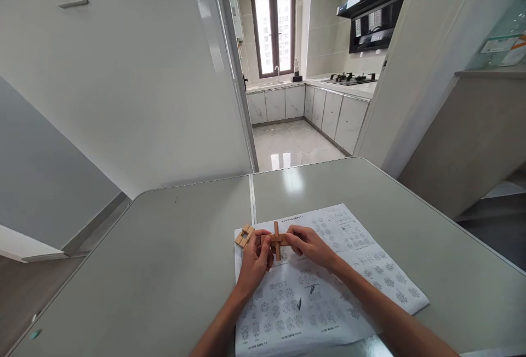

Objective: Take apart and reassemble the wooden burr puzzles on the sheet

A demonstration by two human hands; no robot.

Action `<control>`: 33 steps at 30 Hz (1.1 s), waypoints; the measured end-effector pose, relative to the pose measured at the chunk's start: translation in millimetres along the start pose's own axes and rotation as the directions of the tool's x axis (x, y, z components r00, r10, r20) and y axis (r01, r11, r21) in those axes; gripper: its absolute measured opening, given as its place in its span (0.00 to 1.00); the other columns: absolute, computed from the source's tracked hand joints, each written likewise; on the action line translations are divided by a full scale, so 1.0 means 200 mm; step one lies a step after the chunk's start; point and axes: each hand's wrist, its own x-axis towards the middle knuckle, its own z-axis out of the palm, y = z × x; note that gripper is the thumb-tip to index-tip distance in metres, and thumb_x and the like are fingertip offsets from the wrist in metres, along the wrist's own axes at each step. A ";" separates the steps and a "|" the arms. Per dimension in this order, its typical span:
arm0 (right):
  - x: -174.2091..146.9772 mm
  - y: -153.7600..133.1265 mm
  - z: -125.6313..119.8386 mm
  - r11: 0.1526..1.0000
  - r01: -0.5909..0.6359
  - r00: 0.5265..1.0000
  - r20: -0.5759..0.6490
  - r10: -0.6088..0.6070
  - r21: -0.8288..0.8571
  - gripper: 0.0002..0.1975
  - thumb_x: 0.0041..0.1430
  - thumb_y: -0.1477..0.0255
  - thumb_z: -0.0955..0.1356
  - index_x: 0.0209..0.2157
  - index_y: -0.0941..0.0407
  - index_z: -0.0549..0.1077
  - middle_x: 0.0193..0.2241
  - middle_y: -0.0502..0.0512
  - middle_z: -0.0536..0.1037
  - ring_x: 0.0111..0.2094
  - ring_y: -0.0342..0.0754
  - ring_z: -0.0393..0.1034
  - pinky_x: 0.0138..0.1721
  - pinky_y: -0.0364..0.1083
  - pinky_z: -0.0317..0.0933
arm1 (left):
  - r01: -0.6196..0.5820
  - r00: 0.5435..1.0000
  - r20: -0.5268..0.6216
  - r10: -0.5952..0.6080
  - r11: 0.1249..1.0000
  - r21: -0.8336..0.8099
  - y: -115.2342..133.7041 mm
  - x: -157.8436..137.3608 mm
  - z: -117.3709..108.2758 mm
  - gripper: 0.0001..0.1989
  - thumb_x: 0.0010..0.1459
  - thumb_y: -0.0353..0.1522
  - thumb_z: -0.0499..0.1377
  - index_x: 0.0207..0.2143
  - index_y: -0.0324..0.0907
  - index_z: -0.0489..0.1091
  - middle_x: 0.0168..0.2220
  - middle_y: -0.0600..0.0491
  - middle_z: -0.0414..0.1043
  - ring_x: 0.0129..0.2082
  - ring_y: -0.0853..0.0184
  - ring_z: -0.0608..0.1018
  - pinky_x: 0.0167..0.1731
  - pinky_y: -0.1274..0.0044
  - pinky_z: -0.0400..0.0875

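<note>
Between my two hands is a cross-shaped set of wooden puzzle sticks (277, 241), one stick crossing over another. My left hand (258, 255) pinches its left end, with fingers bent around it. On the opposite end, my right hand (308, 243) grips with thumb and fingers closed. Just beyond my left fingers lies a block of joined wooden pieces (244, 235) with a square hole, partly covered by that hand. Under both hands spreads a large paper sheet (329, 307) printed with several rows of small diagrams of interlocking shapes.
The sheet rests on a grey-green table (184, 269) with a seam across it. Behind the table stands a white wall panel (164, 72) beside a kitchen doorway. Kitchen cabinets (324, 108) and a gas stove (351, 78) are farther off. A plastic-wrapped pack (503, 45) sits on a ledge at right.
</note>
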 end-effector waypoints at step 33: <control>-0.01 -0.07 0.02 0.989 0.130 0.991 -0.030 -0.132 -0.067 0.20 0.69 0.52 0.65 0.42 0.54 0.76 0.32 0.53 0.77 0.24 0.44 0.69 0.27 0.44 0.65 | -0.083 0.995 0.075 0.066 0.968 0.236 0.01 -0.02 -0.04 0.42 0.54 0.41 0.71 0.67 0.48 0.57 0.59 0.43 0.70 0.55 0.55 0.77 0.57 0.60 0.71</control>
